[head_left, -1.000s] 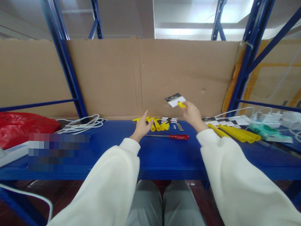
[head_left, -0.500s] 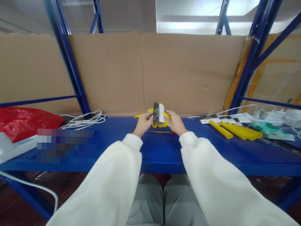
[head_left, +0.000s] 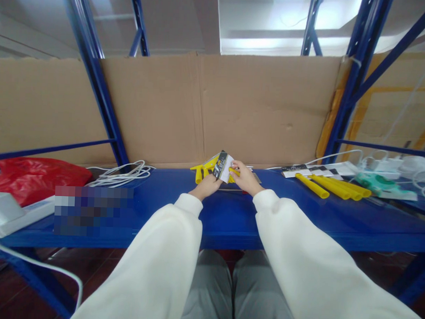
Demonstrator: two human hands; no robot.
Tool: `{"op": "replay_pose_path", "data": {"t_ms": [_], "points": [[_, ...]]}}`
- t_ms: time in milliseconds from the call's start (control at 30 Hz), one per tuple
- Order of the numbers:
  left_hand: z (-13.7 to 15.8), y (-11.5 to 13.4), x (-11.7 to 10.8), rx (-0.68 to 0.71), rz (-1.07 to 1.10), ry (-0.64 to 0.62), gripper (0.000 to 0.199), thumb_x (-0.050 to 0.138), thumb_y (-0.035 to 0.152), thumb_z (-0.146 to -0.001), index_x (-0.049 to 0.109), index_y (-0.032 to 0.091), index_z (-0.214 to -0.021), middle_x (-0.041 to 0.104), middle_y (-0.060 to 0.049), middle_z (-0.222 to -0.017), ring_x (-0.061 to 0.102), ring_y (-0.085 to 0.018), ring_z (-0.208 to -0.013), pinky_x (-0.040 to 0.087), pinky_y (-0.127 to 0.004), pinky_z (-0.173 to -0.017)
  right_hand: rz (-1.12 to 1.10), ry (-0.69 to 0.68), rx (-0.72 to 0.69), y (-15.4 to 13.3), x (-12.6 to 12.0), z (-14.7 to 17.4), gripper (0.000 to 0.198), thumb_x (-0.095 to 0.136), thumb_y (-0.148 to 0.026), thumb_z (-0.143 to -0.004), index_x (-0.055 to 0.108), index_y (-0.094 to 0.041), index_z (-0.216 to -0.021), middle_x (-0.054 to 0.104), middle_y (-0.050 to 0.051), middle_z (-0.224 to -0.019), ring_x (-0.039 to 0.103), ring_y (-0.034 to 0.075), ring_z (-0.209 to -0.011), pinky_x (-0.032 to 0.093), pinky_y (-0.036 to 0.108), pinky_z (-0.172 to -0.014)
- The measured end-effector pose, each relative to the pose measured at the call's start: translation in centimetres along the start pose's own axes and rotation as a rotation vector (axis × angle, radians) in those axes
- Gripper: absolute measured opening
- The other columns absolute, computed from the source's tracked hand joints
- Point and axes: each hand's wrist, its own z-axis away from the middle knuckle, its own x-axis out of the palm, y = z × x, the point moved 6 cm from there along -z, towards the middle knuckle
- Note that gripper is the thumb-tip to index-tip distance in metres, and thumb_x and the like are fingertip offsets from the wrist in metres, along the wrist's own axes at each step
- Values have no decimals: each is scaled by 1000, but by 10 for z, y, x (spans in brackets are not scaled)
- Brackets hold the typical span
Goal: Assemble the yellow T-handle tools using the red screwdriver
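A small black-and-white printed card is tilted up between my two hands above the blue shelf. Its lower left edge is in my left hand, whose fingers are closed and partly hidden behind it. My right hand, at the card's right side, has its fingers pinched on a short yellow stick-like piece. Several yellow parts show behind and left of the card, just beyond my left hand; the card hides some of them, and their kind is unclear.
Several yellow tubes lie at the right, their far ends on a checkered strip. Beyond them is a green-and-white packet. Coiled white cable, a red plastic bag and a white power strip occupy the left. Cardboard stands behind.
The card has turned and leans over to the right. My left hand has moved slightly lower, uncovering more yellow parts at its left. The camera view has tipped up slightly.
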Motion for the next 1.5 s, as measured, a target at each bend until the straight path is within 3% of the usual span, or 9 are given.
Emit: {"op": "replay_pose_path", "data": {"t_ms": [233, 367, 500, 633, 867, 1000, 1167, 1300, 1500], "points": [[-2, -2, -7, -44, 155, 114, 21, 60, 23, -81, 74, 17, -96, 76, -10, -103, 68, -30, -105, 49, -43, -99, -365, -9, 173, 10, 3, -5, 55, 66, -36, -83, 56, -22, -135, 55, 14, -141, 62, 26, -115, 49, 46, -102], [1, 5, -12, 78, 233, 156, 30, 59, 16, -78, 74, 22, -104, 74, -5, -114, 64, -28, -115, 44, -42, -105, -503, -7, 294, 15, -1, -6, 57, 72, -32, -79, 58, -23, -133, 55, 11, -143, 58, 26, -123, 48, 42, -104], [1, 3, -9, 89, 350, 129, 34, 66, 12, -70, 75, 20, -102, 75, -6, -111, 65, -29, -113, 45, -44, -104, -602, -100, 381, 11, -5, 0, 38, 74, -26, -78, 67, -23, -115, 71, 8, -116, 69, 19, -90, 58, 36, -81], [-2, -2, -3, 36, 552, 133, 25, 78, 23, -63, 74, 15, -87, 77, -9, -92, 68, -32, -99, 50, -47, -95, -685, -151, 426, 1, -7, 5, 8, 75, -20, -77, 70, -18, -84, 73, 3, -76, 65, 12, -66, 56, 26, -68], [-6, -8, -16, -15, 812, 300, 43, 84, 34, -54, 73, 14, -91, 76, -9, -90, 68, -29, -100, 50, -41, -94, -814, -125, 559, -4, -7, 7, 11, 70, -16, -82, 63, -18, -74, 69, 0, -67, 62, 9, -56, 53, 20, -59], [-5, -19, -27, -96, 788, 402, 44, 77, 31, -62, 72, 15, -102, 76, -7, -89, 71, -25, -87, 56, -32, -75, -887, -151, 565, -9, -6, 6, 13, 65, -17, -87, 60, -18, -75, 69, 0, -68, 62, 9, -52, 53, 20, -58], [-2, -27, -35, -235, 738, 509, 45, 70, 26, -69, 68, 18, -113, 75, -4, -88, 67, -15, -63, 46, -20, -49, -922, -184, 542, -11, -3, 6, 10, 64, -18, -88, 60, -18, -78, 71, 2, -74, 65, 11, -57, 54, 22, -61], [1, -26, -35, -301, 728, 546, 48, 71, 23, -70, 66, 18, -118, 74, -5, -84, 66, -13, -58, 44, -18, -46, -937, -205, 512, -8, -1, 5, 12, 70, -23, -84, 61, -19, -78, 73, 3, -80, 65, 11, -61, 55, 24, -64], [2, -21, -32, -307, 792, 549, 47, 71, 14, -70, 66, 16, -117, 73, -1, -75, 67, -12, -57, 50, -18, -50, -961, -173, 460, -4, -1, 2, 22, 77, -31, -76, 59, -20, -73, 70, 1, -78, 65, 13, -68, 55, 25, -66]]}}
